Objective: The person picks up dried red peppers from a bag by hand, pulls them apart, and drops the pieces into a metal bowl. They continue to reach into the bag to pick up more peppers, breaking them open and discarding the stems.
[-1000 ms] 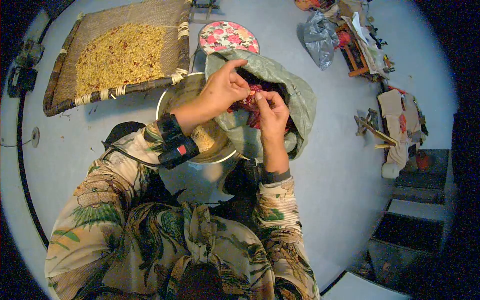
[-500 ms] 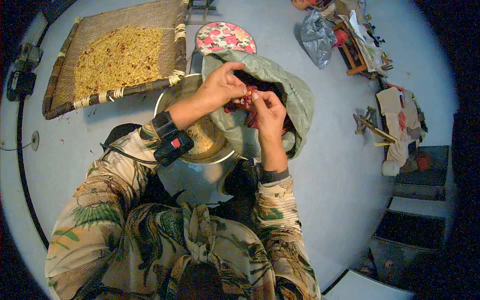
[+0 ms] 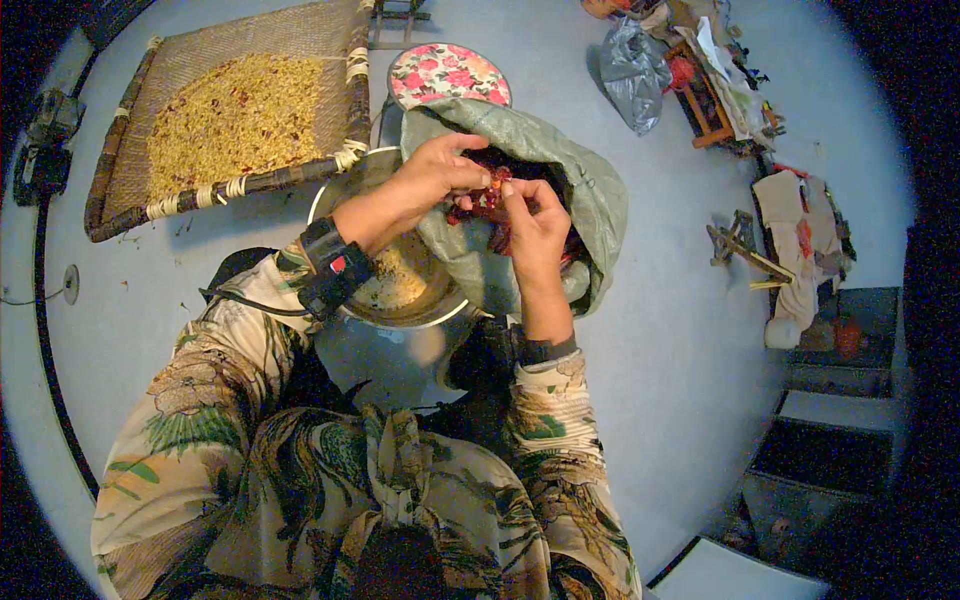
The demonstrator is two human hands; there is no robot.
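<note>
Over the mouth of a pale green woven sack (image 3: 604, 200), both hands pinch what looks like a split dried red chili pepper (image 3: 495, 190) with pale seeds showing. My left hand (image 3: 432, 182) grips its left side between thumb and fingers. Thumb and forefinger of my right hand (image 3: 540, 222) close on the other side. More dark red pods are partly visible inside the sack below the hands. Beneath my left forearm sits a round metal basin (image 3: 443, 292), with pale yellow seeds (image 3: 398, 285) at its bottom; the sack hides its right side.
A wood-framed woven tray (image 3: 130, 120) holding yellow seeds with red bits lies at upper left. Behind the sack is a round floral-patterned seat or mat (image 3: 450, 75). A grey plastic bag (image 3: 633, 75) and a small wooden stand (image 3: 745, 250) are to the right.
The hands stay over the sack and keep hold of the pepper. It appears turned or spread a little, showing more red, and the left fingers have shifted slightly.
</note>
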